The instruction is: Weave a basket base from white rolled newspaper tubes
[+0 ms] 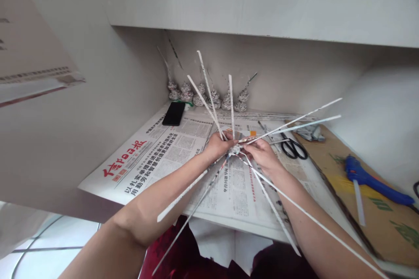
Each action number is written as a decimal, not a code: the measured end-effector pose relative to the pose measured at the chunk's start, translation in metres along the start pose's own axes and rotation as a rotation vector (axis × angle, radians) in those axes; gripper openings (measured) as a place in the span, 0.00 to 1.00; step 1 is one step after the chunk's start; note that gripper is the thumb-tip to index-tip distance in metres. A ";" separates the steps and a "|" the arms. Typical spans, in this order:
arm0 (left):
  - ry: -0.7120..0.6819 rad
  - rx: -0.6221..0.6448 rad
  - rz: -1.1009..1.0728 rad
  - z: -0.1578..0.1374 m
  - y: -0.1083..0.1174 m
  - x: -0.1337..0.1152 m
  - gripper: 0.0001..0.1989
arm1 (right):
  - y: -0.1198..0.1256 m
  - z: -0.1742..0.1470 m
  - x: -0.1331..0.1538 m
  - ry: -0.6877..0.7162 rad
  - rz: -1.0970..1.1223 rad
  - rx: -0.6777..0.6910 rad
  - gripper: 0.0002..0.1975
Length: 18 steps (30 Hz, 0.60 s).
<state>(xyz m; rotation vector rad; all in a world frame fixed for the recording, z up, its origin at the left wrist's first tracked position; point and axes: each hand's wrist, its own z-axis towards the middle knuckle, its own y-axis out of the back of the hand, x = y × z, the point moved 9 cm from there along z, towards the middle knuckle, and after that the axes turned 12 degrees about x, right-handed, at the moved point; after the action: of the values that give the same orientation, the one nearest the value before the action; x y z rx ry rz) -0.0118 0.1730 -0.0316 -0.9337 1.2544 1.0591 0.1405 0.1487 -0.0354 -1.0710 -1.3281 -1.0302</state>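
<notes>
The small knot of paper [234, 150] sits right between my fingertips, touching both hands, so neither is clearly nearer. My left hand [220, 144] has it from the left, thumb and fingers closed on its edge; my right hand [262, 153] closes from the other side, thumb and fingertips pinched together where two sticks leave for the far right. How firmly I press, I can't tell, since the fingertips hide much of the middle.

There's no one long axis here: the paper sticks [231, 104] fan out from the knot like spokes. Three rise away from me past my left fingers, two slant off beyond my right fingers, and four come back towards me, the outer ones running by my forearms. They're thin, straight and mostly white, with some grey and reddish print close to the knot, which looks crumpled and pale.

Below my fingers newspaper [183, 161] covers the table. Beyond them, against the back wall, stands a row of gourd-shaped paper pieces [214, 99]. A phone [174, 113] lies past my left fingers; black-handled scissors [296, 150] are just right of my right fingers, and a blue glue gun [373, 183] rests farther right on cardboard [382, 229].
</notes>
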 end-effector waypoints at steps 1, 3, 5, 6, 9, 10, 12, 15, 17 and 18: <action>-0.003 -0.001 -0.003 0.000 0.001 0.000 0.10 | -0.004 0.000 0.002 0.007 -0.024 0.053 0.17; -0.006 0.009 -0.005 0.001 0.001 0.001 0.10 | -0.009 0.001 0.004 0.035 -0.089 0.126 0.17; -0.009 0.025 -0.012 0.001 0.000 0.001 0.11 | -0.009 0.003 0.003 0.062 -0.172 0.136 0.13; -0.012 0.034 -0.015 0.001 -0.001 0.002 0.11 | -0.007 0.004 0.002 0.070 -0.212 0.119 0.12; -0.012 0.048 -0.005 0.002 -0.004 0.005 0.12 | 0.002 0.007 -0.003 0.058 -0.340 0.058 0.08; -0.008 0.051 0.008 0.002 -0.004 0.006 0.12 | 0.005 0.007 -0.004 0.055 -0.384 0.042 0.07; 0.007 0.051 0.043 0.002 -0.005 0.008 0.11 | 0.009 0.008 -0.003 0.062 -0.469 0.012 0.06; 0.024 0.048 0.087 0.002 -0.004 0.008 0.10 | 0.013 0.006 0.002 0.068 -0.580 -0.029 0.07; 0.038 0.039 0.098 0.002 -0.002 0.007 0.10 | 0.013 0.003 0.008 0.081 -0.670 -0.059 0.06; 0.046 0.032 0.093 0.002 0.000 0.006 0.10 | 0.011 0.001 0.012 0.103 -0.706 -0.071 0.06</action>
<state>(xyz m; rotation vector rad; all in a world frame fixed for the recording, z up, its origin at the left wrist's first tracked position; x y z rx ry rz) -0.0112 0.1750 -0.0374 -0.8861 1.3601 1.0922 0.1512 0.1521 -0.0231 -0.5798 -1.6344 -1.6312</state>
